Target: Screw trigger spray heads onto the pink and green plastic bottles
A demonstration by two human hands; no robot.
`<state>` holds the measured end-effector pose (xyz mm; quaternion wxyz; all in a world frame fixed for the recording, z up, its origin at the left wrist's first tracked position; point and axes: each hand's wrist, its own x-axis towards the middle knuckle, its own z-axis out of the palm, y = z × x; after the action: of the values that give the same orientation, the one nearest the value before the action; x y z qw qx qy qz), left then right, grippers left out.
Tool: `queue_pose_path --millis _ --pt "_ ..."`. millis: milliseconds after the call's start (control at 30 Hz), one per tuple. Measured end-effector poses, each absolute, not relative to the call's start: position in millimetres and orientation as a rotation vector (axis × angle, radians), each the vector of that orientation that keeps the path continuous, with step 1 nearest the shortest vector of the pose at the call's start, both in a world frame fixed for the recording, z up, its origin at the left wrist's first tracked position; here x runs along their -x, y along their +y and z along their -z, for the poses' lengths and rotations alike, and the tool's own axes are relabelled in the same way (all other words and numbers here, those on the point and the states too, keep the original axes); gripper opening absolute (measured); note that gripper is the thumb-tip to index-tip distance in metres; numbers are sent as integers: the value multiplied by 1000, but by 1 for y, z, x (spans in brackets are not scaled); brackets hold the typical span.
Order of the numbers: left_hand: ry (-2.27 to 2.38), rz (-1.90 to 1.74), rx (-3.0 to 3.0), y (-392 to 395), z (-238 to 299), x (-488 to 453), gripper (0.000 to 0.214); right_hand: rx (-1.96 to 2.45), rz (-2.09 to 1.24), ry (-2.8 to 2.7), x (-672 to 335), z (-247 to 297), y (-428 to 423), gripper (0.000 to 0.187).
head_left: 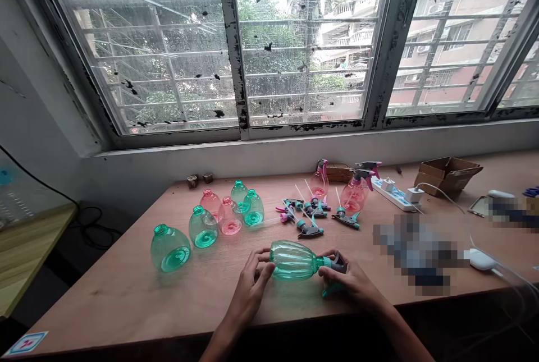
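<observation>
A clear green spray bottle [293,261] lies sideways in the air or just over the table between my hands. My left hand [255,273] grips its base end, fingers behind and thumb in front. At the neck end, my right hand [343,275] is closed around the grey and green trigger head [338,264], which sits on the bottle's neck. Part of that trigger head is hidden by my fingers. Behind the bottle lie several loose trigger heads [310,232] with thin tubes. To the left stand several open green bottles [170,248] and two pink bottles [229,217].
Pink spray bottles with heads fitted [354,196] stand at the back, near a white power strip [393,193]. An open cardboard box [447,174] is at the back right. A white cable [452,196] runs across the right side of the wooden table [126,289], beside blurred items.
</observation>
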<state>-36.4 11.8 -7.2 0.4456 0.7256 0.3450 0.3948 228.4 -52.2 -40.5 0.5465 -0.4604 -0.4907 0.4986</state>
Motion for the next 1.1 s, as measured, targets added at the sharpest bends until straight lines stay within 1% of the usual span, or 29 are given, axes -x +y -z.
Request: queue_pose_path --millis 233,433,833,1033,1100 --pt "801 -946 -1797 17 16 36 28 1086 -1180 -1126 -229 42 -50 37" --pt "831 -915 -1822 11 14 35 39 1084 -1191 -1173 -229 43 -50 36" --pt "806 -950 -1818 19 18 37 24 1114 -1146 -1156 -231 46 -48 39" --pt "799 -964 -1902 14 13 38 37 1083 -1171 -1099 -230 40 -50 39" --pt "821 -961 -1892 12 11 37 37 1096 -1161 -1118 -229 39 -51 39"
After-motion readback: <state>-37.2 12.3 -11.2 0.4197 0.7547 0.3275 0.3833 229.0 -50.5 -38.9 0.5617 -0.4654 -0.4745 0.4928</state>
